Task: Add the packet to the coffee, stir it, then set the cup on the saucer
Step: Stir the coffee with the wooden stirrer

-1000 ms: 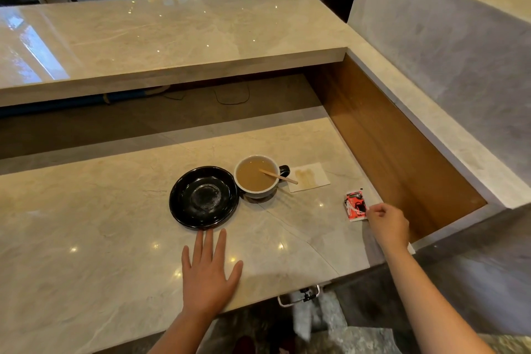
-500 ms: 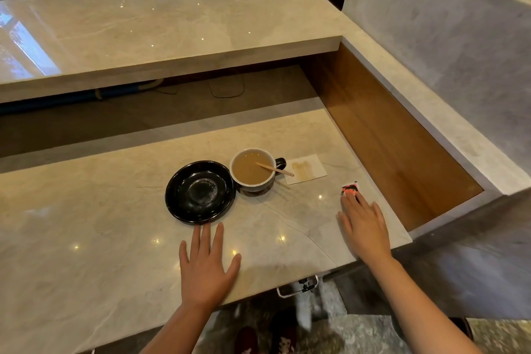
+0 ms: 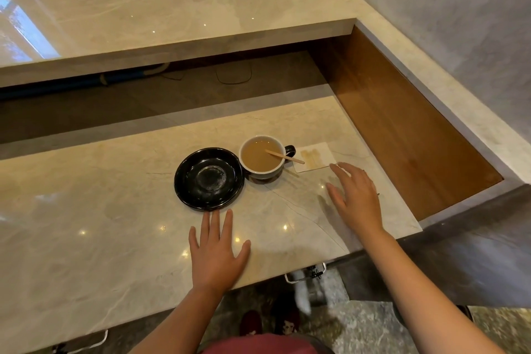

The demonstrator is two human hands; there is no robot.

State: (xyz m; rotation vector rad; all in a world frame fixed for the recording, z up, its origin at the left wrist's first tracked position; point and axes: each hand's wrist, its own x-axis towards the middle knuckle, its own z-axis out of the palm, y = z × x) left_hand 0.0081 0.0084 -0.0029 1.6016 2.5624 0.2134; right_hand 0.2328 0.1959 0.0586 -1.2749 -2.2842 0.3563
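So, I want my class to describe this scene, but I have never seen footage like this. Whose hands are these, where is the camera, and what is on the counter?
No machine here: a person wears a camera on the head, looking forward and down, so you see their own two bare arms. On the pale marble counter lie a black round saucer, empty, and beside it a white-lined dark cup of milky coffee with a wooden stir stick leaning in it. Behind the cup is a stained paper napkin. The left hand rests flat, fingers spread. The right hand is flat over the counter near the napkin; whether anything lies under it cannot be seen.
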